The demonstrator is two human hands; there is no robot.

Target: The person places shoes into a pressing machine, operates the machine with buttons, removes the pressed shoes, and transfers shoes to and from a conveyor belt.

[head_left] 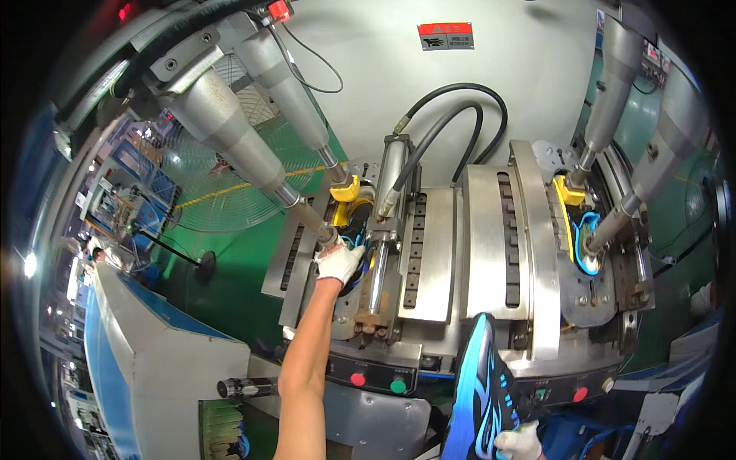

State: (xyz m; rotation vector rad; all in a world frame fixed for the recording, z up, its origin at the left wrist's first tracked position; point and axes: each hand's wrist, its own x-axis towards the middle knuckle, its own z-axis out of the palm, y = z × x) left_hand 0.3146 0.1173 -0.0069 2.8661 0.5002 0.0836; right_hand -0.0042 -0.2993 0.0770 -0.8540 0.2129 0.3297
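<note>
My left hand [339,263], in a white glove, reaches into the left station of a shoe press. Its thumb and fingers close round the near end of a dark sneaker [354,230] with blue trim, just under a metal press rod [310,218]. Part of that sneaker and some fingertips are hidden. Low in front of the press, my right hand [519,442], also gloved, grips a black and blue sneaker [479,391] that stands toe up. Another sneaker [586,241] with a blue edge sits clamped under rods in the right station.
Yellow pads [346,188] tip the far rods. A hydraulic cylinder [392,176] and steel covers [491,253] lie between the stations. Red and green buttons [397,386] line the front panel. A large fan [211,176] stands at left, near a grey-blue machine housing [161,345].
</note>
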